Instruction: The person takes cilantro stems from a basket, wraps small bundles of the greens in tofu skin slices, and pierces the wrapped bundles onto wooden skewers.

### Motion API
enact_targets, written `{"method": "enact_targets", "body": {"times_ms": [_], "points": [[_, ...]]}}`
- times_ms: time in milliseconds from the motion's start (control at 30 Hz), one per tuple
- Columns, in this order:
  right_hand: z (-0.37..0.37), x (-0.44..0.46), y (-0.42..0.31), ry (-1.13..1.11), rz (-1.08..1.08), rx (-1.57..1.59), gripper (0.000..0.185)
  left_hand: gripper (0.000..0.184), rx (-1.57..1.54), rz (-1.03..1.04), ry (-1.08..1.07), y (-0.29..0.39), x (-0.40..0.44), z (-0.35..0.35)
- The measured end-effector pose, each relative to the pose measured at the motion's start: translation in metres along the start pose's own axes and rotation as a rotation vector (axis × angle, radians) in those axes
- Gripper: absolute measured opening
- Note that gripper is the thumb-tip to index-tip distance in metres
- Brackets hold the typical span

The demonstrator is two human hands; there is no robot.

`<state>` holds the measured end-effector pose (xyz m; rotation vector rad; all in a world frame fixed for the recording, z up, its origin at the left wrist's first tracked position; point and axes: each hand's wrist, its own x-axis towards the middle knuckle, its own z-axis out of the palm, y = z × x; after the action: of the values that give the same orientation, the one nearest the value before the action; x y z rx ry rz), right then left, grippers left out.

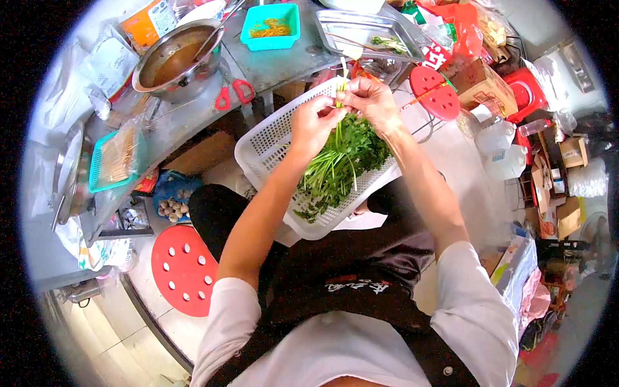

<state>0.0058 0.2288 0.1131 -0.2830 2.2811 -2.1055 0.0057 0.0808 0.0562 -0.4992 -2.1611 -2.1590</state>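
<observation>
Forearms (261, 219) angle forward and inward over the white basket (265, 138). Leafy greens (351, 155) lie inside, from about its near corner to its right edge. Left hand (313, 122) and right hand (373, 103) almost meet at the far corner, wrists bent inward, fingers curled. Both pinch stems (339, 97) between thumb and fingers; pale end pokes up past the fingertips, lower part runs down to the greens. Beyond, red-handled scissors (236, 86) sit at the metal table's (261, 72) near edge.
</observation>
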Motion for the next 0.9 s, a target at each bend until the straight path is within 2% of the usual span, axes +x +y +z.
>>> {"method": "enact_targets", "body": {"times_ms": [100,200,233,333,367,500,600,733,800,867,900], "points": [[0.002,0.000,0.011,0.052,-0.006,0.098,0.011,0.011,0.068,-0.059,0.103,0.013,-0.012,-0.002],[-0.003,-0.004,0.012,0.119,0.046,0.132,0.011,0.012,-0.112,-0.080,0.147,0.011,-0.011,-0.006],[-0.007,-0.002,0.014,0.128,0.021,0.113,0.011,0.012,-0.227,-0.117,0.144,0.018,-0.012,-0.008],[-0.005,-0.005,0.002,0.100,-0.004,0.014,0.013,0.012,-0.160,-0.120,0.102,0.014,-0.008,-0.013],[0.000,-0.006,-0.003,0.073,-0.082,-0.033,0.015,0.014,-0.044,-0.103,0.064,0.013,-0.007,-0.014],[0.003,0.004,0.007,-0.040,-0.230,-0.227,0.013,0.015,0.089,-0.041,0.011,0.023,-0.013,-0.007],[0.001,0.001,0.002,0.048,-0.117,-0.281,0.013,0.015,-0.023,-0.160,0.099,0.025,-0.019,-0.009],[-0.017,-0.001,-0.015,0.197,-0.165,-0.130,0.013,0.016,-0.148,-0.226,0.237,0.007,-0.031,-0.026],[-0.027,-0.004,-0.043,0.269,-0.187,-0.068,0.014,0.015,-0.204,-0.335,0.258,-0.016,-0.037,-0.038],[-0.033,-0.003,-0.064,0.333,-0.284,0.060,0.013,0.015,-0.263,-0.389,0.293,-0.038,-0.046,-0.045],[-0.039,-0.003,-0.073,0.299,-0.284,0.155,0.013,0.016,-0.248,-0.429,0.288,-0.052,-0.049,-0.048]]}}
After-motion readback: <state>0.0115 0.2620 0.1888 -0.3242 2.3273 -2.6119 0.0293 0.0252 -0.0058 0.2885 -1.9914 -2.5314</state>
